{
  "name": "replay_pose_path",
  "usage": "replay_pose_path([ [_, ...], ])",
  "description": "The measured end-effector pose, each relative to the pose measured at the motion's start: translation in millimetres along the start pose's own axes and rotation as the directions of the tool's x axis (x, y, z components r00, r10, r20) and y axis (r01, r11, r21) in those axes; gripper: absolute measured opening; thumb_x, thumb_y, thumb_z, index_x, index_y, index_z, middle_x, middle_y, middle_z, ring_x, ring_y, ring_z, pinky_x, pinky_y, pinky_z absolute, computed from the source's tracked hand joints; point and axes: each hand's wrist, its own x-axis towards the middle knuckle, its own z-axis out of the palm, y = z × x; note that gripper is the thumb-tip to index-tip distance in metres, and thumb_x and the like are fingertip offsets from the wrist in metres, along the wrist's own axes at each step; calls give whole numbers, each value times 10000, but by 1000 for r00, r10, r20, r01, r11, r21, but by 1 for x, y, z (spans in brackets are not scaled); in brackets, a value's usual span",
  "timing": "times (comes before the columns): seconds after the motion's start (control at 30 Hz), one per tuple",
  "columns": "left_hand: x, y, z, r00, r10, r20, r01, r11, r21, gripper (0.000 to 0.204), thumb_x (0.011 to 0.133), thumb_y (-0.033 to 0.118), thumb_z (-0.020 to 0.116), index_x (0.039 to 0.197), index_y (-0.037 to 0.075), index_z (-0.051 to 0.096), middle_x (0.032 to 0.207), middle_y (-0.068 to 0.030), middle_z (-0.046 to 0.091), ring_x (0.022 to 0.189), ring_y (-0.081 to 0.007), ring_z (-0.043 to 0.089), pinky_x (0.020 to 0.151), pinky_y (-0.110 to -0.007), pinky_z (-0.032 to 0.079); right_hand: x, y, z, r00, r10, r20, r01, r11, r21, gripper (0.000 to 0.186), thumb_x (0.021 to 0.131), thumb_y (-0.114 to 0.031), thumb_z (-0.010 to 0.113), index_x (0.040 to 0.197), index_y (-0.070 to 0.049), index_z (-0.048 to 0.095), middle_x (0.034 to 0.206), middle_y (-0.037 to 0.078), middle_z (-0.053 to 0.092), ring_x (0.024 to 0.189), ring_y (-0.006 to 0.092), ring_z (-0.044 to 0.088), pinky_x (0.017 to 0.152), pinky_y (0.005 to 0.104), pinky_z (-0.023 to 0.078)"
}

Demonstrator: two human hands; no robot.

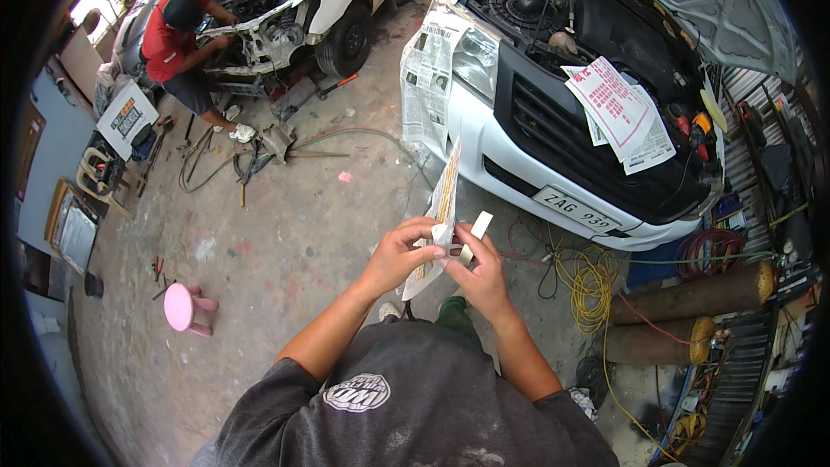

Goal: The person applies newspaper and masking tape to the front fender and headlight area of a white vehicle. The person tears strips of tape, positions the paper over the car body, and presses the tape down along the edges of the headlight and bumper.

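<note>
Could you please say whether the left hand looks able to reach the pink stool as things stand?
Probably not: the left hand is pinching the printed sheet, and the pink stool stands on the floor, well off to the left.

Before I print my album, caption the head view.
Left hand and right hand hold printed paper near a white car, hood raised.

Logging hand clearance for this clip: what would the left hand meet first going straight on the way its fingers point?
Probably the right hand, just past the printed sheet that the left hand holds; depth is unclear.
</note>
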Motion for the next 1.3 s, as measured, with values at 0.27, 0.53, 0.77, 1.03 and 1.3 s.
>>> replay_pose_path([
  [0.27,-2,-5,7,974,-161,-160,144,983,-113,217,943,109,707,1119,-15,676,1136,-66,619,1021,-112,590,844,-263,510,-4,14,7,976,178,-125,-156,973,169,248,956,-137,651,1145,20,685,995,64,642,864,123,570,737,269,445],
  [0.53,4,-9,14,934,-64,-353,78,997,25,191,897,113,751,1051,20,686,1001,-11,679,882,-84,588,812,-269,477,2,26,8,946,206,-250,-187,978,97,234,989,-161,652,1131,24,673,979,28,678,874,109,593,804,273,472],
  [0.77,16,38,-89,852,95,-515,-25,990,142,159,901,91,726,1045,24,731,959,-9,727,886,-86,638,795,-258,489,5,72,-127,770,248,-588,-241,966,92,271,1000,-146,639,1202,35,635,1109,66,698,981,118,624,884,270,485],
  [1.03,43,61,-133,833,238,-499,-110,956,271,146,920,98,714,1040,17,725,964,-18,726,862,-95,632,796,-269,486,-7,51,-208,603,111,-790,-82,994,77,274,1017,-239,631,1104,20,656,988,39,692,886,96,598,813,274,486],
  [1.3,103,64,-154,657,454,-602,-415,884,213,235,1057,231,562,1134,41,677,961,46,652,858,-56,559,816,-241,436,-33,-10,-275,547,-30,-837,-1,999,-36,315,1066,-286,535,1145,5,627,978,58,682,834,109,636,755,266,520],
])
